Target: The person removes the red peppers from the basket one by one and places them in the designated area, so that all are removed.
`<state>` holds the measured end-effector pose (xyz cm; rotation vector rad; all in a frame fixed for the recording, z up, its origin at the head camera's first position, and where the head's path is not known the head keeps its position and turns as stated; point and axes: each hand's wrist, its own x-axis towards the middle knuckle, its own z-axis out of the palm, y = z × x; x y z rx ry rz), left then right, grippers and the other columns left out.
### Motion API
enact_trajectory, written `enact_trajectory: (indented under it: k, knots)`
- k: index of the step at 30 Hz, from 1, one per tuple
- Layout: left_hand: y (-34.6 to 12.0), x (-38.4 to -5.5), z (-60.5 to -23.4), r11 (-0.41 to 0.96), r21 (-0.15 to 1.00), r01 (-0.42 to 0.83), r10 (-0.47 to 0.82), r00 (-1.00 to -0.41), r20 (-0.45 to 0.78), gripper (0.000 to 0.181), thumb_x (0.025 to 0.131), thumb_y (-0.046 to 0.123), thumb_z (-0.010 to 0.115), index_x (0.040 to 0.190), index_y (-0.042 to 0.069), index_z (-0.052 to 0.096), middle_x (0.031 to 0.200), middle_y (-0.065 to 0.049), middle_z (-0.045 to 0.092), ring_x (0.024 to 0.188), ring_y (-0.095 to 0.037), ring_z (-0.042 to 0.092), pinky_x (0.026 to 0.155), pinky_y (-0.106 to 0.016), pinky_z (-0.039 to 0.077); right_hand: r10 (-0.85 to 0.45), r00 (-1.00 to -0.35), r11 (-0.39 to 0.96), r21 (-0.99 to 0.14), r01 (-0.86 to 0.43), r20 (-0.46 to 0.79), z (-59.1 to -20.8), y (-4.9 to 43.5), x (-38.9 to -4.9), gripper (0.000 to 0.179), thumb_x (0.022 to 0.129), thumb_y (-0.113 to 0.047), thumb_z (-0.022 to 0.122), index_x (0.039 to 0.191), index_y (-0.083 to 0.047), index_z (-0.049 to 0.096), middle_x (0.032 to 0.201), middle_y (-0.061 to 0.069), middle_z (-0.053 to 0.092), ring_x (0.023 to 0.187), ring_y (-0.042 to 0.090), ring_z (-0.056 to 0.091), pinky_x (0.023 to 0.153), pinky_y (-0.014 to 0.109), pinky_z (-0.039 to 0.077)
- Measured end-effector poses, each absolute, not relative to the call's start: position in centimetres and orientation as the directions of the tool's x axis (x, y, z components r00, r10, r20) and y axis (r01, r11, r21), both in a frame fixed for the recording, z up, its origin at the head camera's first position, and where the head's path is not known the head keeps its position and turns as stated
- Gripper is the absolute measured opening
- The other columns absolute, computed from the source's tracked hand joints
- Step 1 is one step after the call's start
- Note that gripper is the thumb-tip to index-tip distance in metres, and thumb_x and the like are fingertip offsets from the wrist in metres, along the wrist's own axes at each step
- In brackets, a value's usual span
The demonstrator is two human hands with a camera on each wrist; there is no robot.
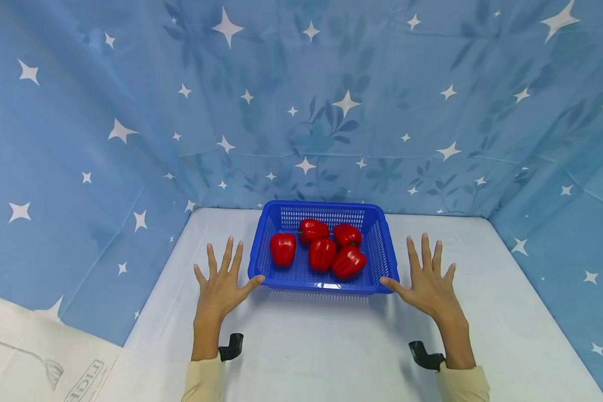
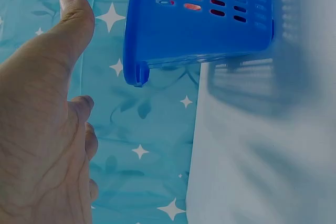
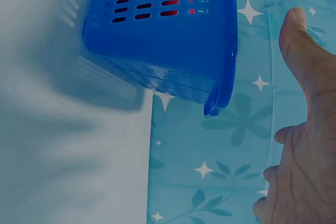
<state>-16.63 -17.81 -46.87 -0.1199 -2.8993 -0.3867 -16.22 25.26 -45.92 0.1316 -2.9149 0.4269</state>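
Note:
A blue plastic basket [image 1: 321,286] with slotted sides sits toward the back of the white table. Several red bell peppers lie in it, among them one at the left [image 1: 283,249] and one at the front right [image 1: 349,262]. My left hand [image 1: 220,293] is spread with straight fingers beside the basket's front left corner. On the other side my right hand [image 1: 432,292] is spread likewise near the front right corner. Both wrist views show a gap between the thumb and the basket wall [image 2: 210,35], [image 3: 157,40]. Neither hand holds anything.
The white table [image 1: 321,346] has blue star-patterned curtains [image 1: 321,111] behind it and along both sides. A black wrist mount [image 1: 231,347] juts inward from the left wrist, and another mount [image 1: 426,356] from the right. Printed pale cloth [image 1: 40,352] shows at the lower left.

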Motion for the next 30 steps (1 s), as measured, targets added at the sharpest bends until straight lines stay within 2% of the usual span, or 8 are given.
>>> enact_trajectory:
  k: [5, 9, 13, 18, 21, 23, 26, 30]
  knots:
    - [-17.9, -16.7, -46.6, 0.962, 0.250, 0.115, 0.055, -0.970, 0.235, 0.093, 0.072, 0.077, 0.040, 0.144, 0.034, 0.001, 0.152, 0.003, -0.004, 0.134, -0.038, -0.014, 0.094, -0.072, -0.002, -0.069, -0.978, 0.953, -0.276, -0.123, 0.195, -45.7, 25.1, -16.5, 0.106, 0.070, -0.072, 0.050, 0.146, -0.021, -0.004, 0.149, 0.011, -0.016, 0.132, 0.038, -0.021, 0.085, 0.074, -0.011]
    - [-17.7, -17.1, -46.4, 0.959, 0.259, 0.117, 0.054, -0.970, 0.235, 0.094, 0.071, 0.078, 0.039, 0.145, 0.031, 0.004, 0.152, 0.003, -0.005, 0.134, -0.037, -0.015, 0.095, -0.072, -0.002, -0.078, -0.977, 0.949, -0.284, -0.134, 0.199, -45.3, 25.1, -16.8, 0.105, 0.071, -0.070, 0.051, 0.146, -0.021, -0.004, 0.149, 0.011, -0.017, 0.132, 0.038, -0.021, 0.086, 0.074, -0.011]
    - [-17.4, -17.6, -46.2, 0.954, 0.277, 0.118, 0.051, -0.970, 0.238, 0.095, 0.071, 0.078, 0.038, 0.146, 0.028, 0.009, 0.152, 0.005, -0.008, 0.134, -0.037, -0.015, 0.096, -0.071, -0.002, -0.079, -0.975, 0.942, -0.304, -0.140, 0.207, -44.7, 25.1, -17.3, 0.104, 0.072, -0.069, 0.052, 0.146, -0.021, -0.003, 0.150, 0.009, -0.016, 0.133, 0.037, -0.018, 0.089, 0.074, -0.006]
    - [-16.9, -17.8, -46.0, 0.938, 0.329, 0.111, 0.044, -0.978, 0.204, 0.098, 0.069, 0.079, 0.040, 0.146, 0.027, 0.007, 0.151, 0.006, -0.007, 0.136, -0.036, -0.009, 0.098, -0.069, 0.002, -0.057, -0.976, 0.926, -0.354, -0.131, 0.211, -44.2, 25.1, -17.8, 0.103, 0.072, -0.067, 0.054, 0.146, -0.021, 0.000, 0.151, 0.011, -0.009, 0.134, 0.038, -0.014, 0.090, 0.075, 0.002]
    - [-16.7, -17.8, -46.2, 0.930, 0.355, 0.101, 0.037, -0.983, 0.181, 0.098, 0.069, 0.080, 0.039, 0.146, 0.028, 0.006, 0.152, 0.005, -0.004, 0.137, -0.036, 0.001, 0.098, -0.068, 0.010, -0.040, -0.973, 0.912, -0.390, -0.128, 0.227, -44.0, 25.1, -18.0, 0.100, 0.074, -0.064, 0.055, 0.146, -0.019, 0.003, 0.151, 0.014, -0.001, 0.135, 0.038, -0.007, 0.088, 0.075, 0.011]
    - [-16.5, -17.8, -46.4, 0.925, 0.367, 0.104, 0.039, -0.983, 0.181, 0.098, 0.069, 0.080, 0.039, 0.146, 0.027, 0.008, 0.152, 0.004, -0.001, 0.135, -0.035, 0.013, 0.097, -0.066, 0.019, -0.026, -0.970, 0.900, -0.416, -0.128, 0.244, -43.9, 25.1, -18.1, 0.095, 0.077, -0.061, 0.055, 0.146, -0.017, 0.007, 0.150, 0.016, 0.005, 0.135, 0.039, 0.000, 0.086, 0.074, 0.020]
    - [-16.1, -17.9, -47.0, 0.917, 0.380, 0.119, 0.049, -0.981, 0.190, 0.097, 0.070, 0.079, 0.039, 0.146, 0.024, 0.012, 0.152, 0.004, 0.002, 0.127, -0.034, 0.033, 0.090, -0.061, 0.034, 0.002, -0.962, 0.873, -0.470, -0.132, 0.273, -43.7, 24.9, -18.4, 0.085, 0.081, -0.054, 0.056, 0.145, -0.014, 0.017, 0.148, 0.018, 0.014, 0.133, 0.041, 0.015, 0.084, 0.070, 0.029]
    - [-15.5, -18.3, -47.5, 0.908, 0.396, 0.136, 0.056, -0.977, 0.207, 0.095, 0.071, 0.078, 0.041, 0.145, 0.023, 0.017, 0.151, 0.007, 0.007, 0.113, -0.032, 0.047, 0.081, -0.053, 0.044, 0.036, -0.944, 0.797, -0.579, -0.170, 0.327, -43.3, 24.3, -19.1, 0.070, 0.083, -0.043, 0.060, 0.140, -0.011, 0.032, 0.142, 0.019, 0.027, 0.127, 0.038, 0.029, 0.088, 0.063, 0.036]
